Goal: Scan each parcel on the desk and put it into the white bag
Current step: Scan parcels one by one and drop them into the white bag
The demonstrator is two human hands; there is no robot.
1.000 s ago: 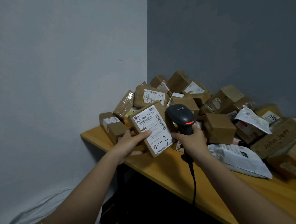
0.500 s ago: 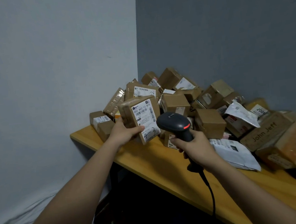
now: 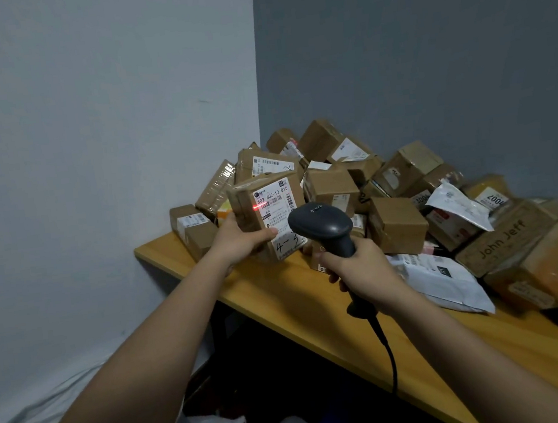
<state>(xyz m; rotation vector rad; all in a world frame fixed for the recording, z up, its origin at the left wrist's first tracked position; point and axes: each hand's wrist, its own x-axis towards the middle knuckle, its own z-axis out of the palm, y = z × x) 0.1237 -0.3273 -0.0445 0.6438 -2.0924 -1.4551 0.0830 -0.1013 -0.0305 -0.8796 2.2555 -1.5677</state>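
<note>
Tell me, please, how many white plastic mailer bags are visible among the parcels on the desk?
1: the white mailer bag lies flat on the desk, right of the scanner and before the John Jeff box. Others may be buried.

One scanner [image 3: 320, 224], one white mailer [image 3: 447, 283], roughly twenty cardboard parcels [image 3: 398, 229].
</note>
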